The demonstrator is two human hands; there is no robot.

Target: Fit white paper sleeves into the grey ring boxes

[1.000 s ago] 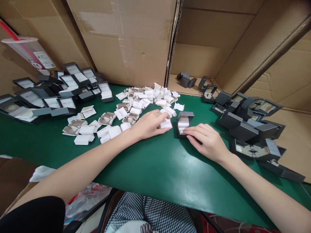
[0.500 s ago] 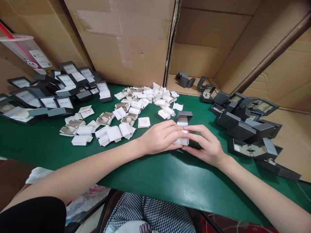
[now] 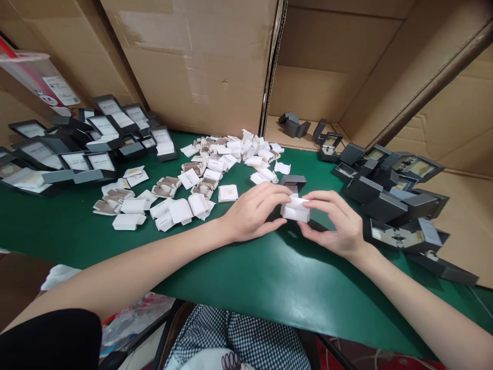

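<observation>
Between my two hands is a small folded white card insert [image 3: 296,211], its long side facing me. My left hand [image 3: 256,211] pinches its left end with thumb and fingers. On the opposite end, my right hand [image 3: 334,222] grips with its thumb below and fingers above. Right behind the insert stands a small dark grey box [image 3: 294,180] with its lid raised; its lower part is hidden by the insert. To the left of my hands lie loose white folded inserts [image 3: 181,211] and a flat white square packet [image 3: 228,193].
Dark boxes with white inserts [image 3: 103,126] are heaped at the left, near a plastic cup [image 3: 38,77] with a red straw. More open dark boxes [image 3: 381,198] pile up on the right. Large cardboard cartons [image 3: 192,61] stand behind the green table [image 3: 246,277].
The white insert, mostly covered by my fingers before, now shows its long front face. My right hand has shifted slightly right, and my fingers are spread farther apart around the insert.
</observation>
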